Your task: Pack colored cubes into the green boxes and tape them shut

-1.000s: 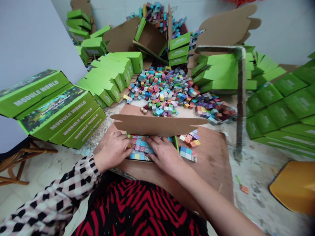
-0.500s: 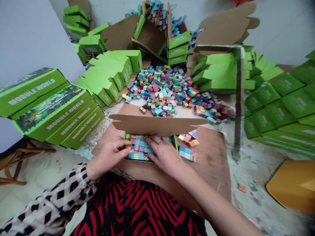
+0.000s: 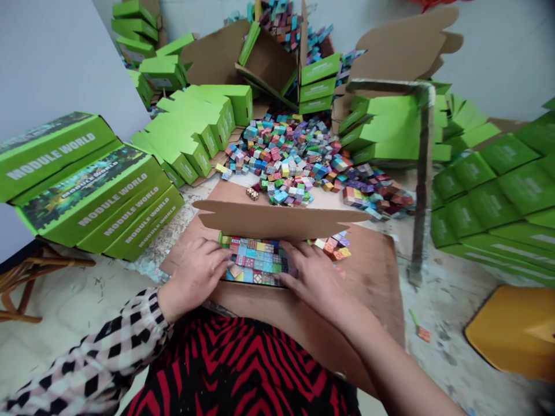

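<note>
In front of my body a small open green box (image 3: 221, 238) holds rows of colourful cube blocks (image 3: 255, 257), with its brown cardboard lid (image 3: 277, 219) standing up at the far side. At the box's left end, my left hand (image 3: 197, 268) rests with bent fingers touching the blocks; a pale block (image 3: 235, 270) sits tilted close to its fingertips. My right hand (image 3: 314, 271) lies over the right end, thumb and fingers apart and pressed on the blocks there. It hides that end wall. Neither hand is closed round a block.
Beyond the lid spreads a heap of loose blocks (image 3: 295, 150). A few more blocks (image 3: 333, 245) lie right of the box. Green boxes are stacked left (image 3: 125, 202) and right (image 3: 489, 196). A taped metal frame (image 3: 422, 173) rises at right, near a yellow stool (image 3: 515, 329).
My right hand has slid rightward from the middle of the box to its right end, uncovering more block rows. My left hand has drawn back slightly to the left.
</note>
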Tool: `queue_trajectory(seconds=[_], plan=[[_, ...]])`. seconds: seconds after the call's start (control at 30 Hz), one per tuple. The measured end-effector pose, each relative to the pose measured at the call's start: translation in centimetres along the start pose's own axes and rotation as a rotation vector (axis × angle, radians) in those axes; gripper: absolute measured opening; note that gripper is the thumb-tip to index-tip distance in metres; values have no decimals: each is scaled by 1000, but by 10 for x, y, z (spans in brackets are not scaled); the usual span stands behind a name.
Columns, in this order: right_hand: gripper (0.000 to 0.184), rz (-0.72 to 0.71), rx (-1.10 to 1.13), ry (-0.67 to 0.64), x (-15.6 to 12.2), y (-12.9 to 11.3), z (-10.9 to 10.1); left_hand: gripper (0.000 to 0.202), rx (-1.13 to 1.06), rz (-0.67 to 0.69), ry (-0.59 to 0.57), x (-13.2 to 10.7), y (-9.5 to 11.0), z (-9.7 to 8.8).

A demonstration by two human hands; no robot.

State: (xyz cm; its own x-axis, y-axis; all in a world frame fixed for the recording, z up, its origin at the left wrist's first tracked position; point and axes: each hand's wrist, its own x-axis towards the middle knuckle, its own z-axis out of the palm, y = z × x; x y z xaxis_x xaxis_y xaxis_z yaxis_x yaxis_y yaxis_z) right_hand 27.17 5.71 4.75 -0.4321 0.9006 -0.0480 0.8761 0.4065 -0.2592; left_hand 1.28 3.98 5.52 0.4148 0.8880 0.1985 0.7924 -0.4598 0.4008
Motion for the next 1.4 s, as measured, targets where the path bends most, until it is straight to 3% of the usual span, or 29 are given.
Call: queue_trajectory(seconds=[0.07,0.13,0.37,0.5,0.7,0.83,1.03,1.13,1.27,1.4], plan=[[62,41,-32,-38,0,2,1,29,115,-60,17,0,-2,-1],[65,44,-48,-58,1,1,3,30,96,-135,21,0,-3,-1],[48,-33,14,-112,16,-8,8,48,-446,-333,-1,-6,-22,24],[51,-59,22,-116,25,-18,11,56,-578,-362,-2,-7,-26,30],[55,-16,98,-93,29,-19,16,42,-529,-337,-37,-5,-20,21],[52,-8,171,-79,28,-13,17,52,-515,-344,-48,-6,-22,23],[42,-7,-60,17,18,-28,10,52,-627,-412,-23,-6,-19,27],[25,-162,-54,75,15,-40,8,49,-592,-445,48,-3,-15,28],[30,-469,-5,-1,25,-51,11,50,-553,-472,93,1,-16,33],[20,-621,-116,-30,39,-58,11,52,-633,-494,83,3,-22,39]])
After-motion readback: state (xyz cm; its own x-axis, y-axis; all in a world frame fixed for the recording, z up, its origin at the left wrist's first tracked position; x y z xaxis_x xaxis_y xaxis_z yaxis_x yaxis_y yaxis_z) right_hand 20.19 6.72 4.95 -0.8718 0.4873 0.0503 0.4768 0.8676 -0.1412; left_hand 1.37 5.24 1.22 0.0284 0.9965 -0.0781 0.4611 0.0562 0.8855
